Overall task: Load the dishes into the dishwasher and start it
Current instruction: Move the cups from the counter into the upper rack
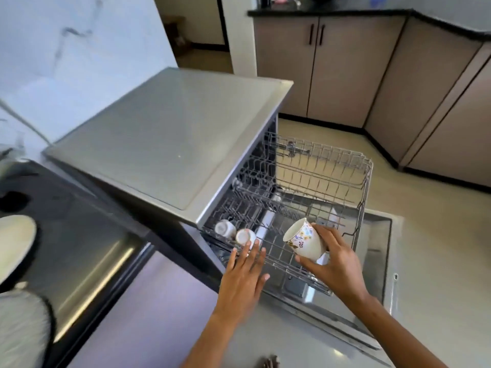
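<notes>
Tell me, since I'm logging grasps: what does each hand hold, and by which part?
The right hand grips the floral cup around its side, near the base. The left hand holds nothing.

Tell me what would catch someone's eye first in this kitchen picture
The flowered cup stands out, tilted on its side in the right hand over the pulled-out wire rack of the open dishwasher. At the rack's near left corner, two small white cups sit upside down, with the left hand spread flat, fingertips at the nearer one.

Upper rack [364, 181] pulled out, 2 cups [225, 229] inside
</notes>
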Demonstrator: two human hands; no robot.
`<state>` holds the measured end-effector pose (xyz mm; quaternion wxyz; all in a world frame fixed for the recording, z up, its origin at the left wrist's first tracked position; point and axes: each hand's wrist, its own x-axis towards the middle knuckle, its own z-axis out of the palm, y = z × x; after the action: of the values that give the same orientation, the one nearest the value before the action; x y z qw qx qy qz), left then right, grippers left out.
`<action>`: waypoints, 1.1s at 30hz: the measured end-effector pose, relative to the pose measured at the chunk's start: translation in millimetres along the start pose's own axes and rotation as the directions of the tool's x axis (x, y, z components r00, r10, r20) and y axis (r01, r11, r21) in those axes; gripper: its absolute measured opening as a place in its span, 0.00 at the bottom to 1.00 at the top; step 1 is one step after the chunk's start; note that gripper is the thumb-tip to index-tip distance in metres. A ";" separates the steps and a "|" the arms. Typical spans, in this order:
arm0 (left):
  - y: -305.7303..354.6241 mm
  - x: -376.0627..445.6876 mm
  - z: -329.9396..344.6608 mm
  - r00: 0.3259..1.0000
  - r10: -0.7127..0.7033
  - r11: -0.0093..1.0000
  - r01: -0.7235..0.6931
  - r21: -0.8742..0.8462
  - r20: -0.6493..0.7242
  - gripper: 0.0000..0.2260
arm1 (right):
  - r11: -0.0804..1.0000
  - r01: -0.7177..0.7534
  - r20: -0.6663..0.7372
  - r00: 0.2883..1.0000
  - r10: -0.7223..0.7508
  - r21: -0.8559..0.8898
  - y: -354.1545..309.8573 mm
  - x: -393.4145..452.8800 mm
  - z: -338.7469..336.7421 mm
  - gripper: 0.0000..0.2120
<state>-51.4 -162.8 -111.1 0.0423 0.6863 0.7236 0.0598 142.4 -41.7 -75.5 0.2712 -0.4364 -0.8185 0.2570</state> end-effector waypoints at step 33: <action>-21.6 12.3 100.5 0.995 -0.062 0.983 0.048 -0.176 -0.077 0.24 | 0.918 0.384 0.631 0.738 -0.240 -0.101 97.3 78.6 168.0 0.28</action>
<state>-59.0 -148.8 -213.4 0.0739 0.6566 0.7355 0.1496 49.0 41.9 -243.3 -0.0171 -0.2141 -0.9469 0.2393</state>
